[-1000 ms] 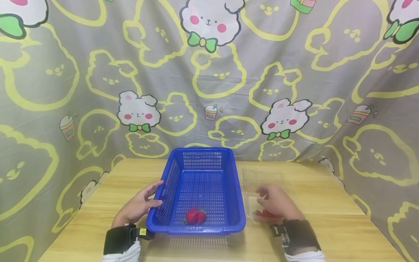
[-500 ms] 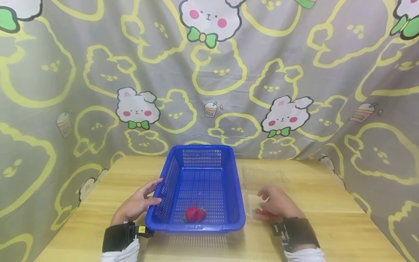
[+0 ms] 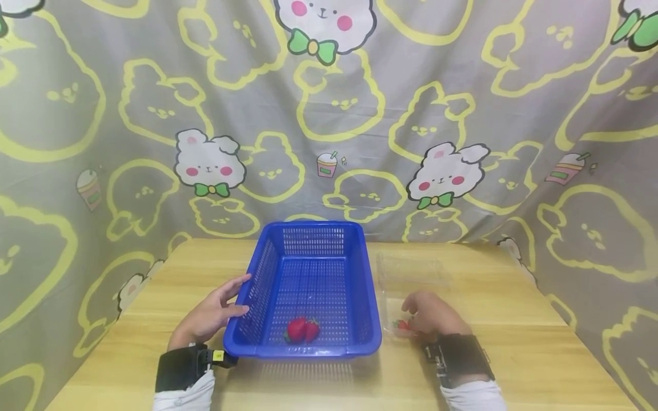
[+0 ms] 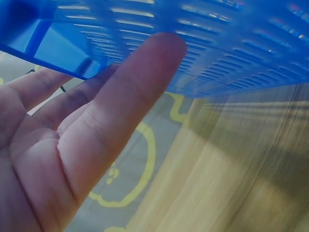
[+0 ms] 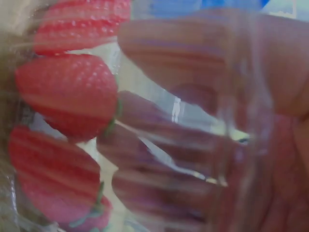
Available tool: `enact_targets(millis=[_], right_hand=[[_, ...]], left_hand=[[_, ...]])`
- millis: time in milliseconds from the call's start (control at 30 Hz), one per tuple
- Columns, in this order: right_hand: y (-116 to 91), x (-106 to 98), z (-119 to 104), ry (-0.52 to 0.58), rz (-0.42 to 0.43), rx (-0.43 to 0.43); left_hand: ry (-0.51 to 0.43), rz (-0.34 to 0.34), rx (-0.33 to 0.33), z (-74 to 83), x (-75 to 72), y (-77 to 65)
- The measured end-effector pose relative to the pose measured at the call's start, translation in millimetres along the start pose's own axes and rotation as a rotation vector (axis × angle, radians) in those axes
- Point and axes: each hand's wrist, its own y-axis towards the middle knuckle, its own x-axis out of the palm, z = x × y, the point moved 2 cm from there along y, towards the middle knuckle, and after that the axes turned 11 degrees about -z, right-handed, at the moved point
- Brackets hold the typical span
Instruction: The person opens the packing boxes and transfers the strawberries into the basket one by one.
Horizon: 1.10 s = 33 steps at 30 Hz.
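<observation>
My left hand [image 3: 212, 313] is at the left side of a blue plastic basket [image 3: 371, 302], thumb and fingers extended against its slotted outer wall. The left wrist view shows the thumb [image 4: 140, 77] straight along that wall. Inside the basket, near its front, two strawberries [image 3: 302, 329] lie side by side. My right hand [image 3: 432, 314] is down in a clear plastic box [image 3: 386, 302] right of the basket. Through the box's wall, the right wrist view shows its fingers [image 5: 169, 53] spread, tips right at several strawberries [image 5: 70, 92].
The clear lid [image 3: 413, 268] of the box lies folded back behind it. All stands on a light wooden table [image 3: 514, 319]. A grey curtain [image 3: 360, 154] with cartoon prints hangs behind and along both sides.
My right hand has sunk a little farther into the box and covers more of the strawberries. The left hand stays at the basket, and the head view has shifted slightly.
</observation>
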Motion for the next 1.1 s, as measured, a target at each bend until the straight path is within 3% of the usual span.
enact_targets(millis=[667,1100], right_hand=[[7.7,11.5,7.6,0.068,-0.006,0.093],[11.0,11.9,12.9,0.094,0.09,0.034]], left_hand=[[-0.007,0.006,0.007,-1.6,-1.8,0.4],[-0.011,-0.004,0.013,-4.1,0.1,-1.0]])
